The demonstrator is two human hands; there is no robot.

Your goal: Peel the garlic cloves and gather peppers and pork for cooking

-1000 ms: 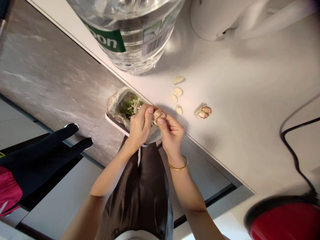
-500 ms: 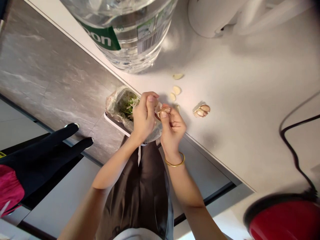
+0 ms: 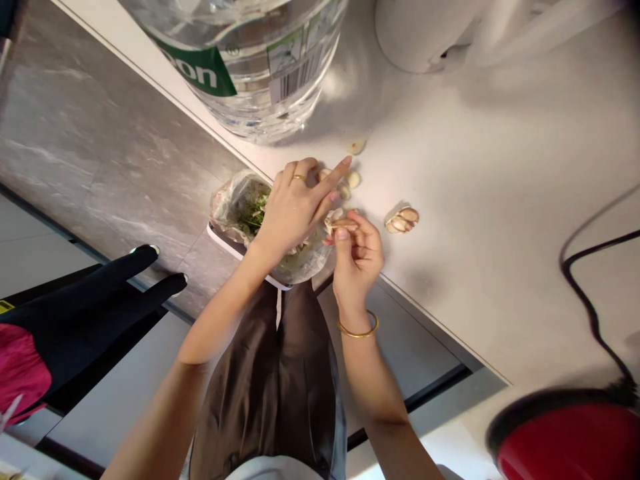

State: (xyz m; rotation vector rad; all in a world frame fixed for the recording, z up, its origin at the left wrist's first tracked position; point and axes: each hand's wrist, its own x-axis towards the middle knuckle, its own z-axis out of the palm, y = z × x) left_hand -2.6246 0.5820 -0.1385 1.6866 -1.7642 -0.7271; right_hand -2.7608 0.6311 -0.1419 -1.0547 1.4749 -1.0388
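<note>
Garlic peeling looks to be in hand: the right hand [image 3: 359, 257] pinches a tan, papery-skinned garlic clove [image 3: 344, 225] between thumb and fingertips, near the smooth white counter [image 3: 465, 173]'s edge. Left hand [image 3: 295, 203], index outstretched near pale oval peeled cloves [image 3: 354, 179], grip underneath can't be told; next move probably calls for fingertips on the skin.

Pale, smooth counter [image 3: 480, 220] before me, its front edge running slantwise. On it I count at least three peeled garlic cloves [image 3: 357, 147], near that edge. To their right, apart, part of a garlic bulb [image 3: 402, 220], skins on. Beyond the cloves, a large clear water bottle [image 3: 245, 73], green label; farther right, a white appliance [image 3: 425, 37]. Black cord [image 3: 585, 307] bends across the right side.
</note>
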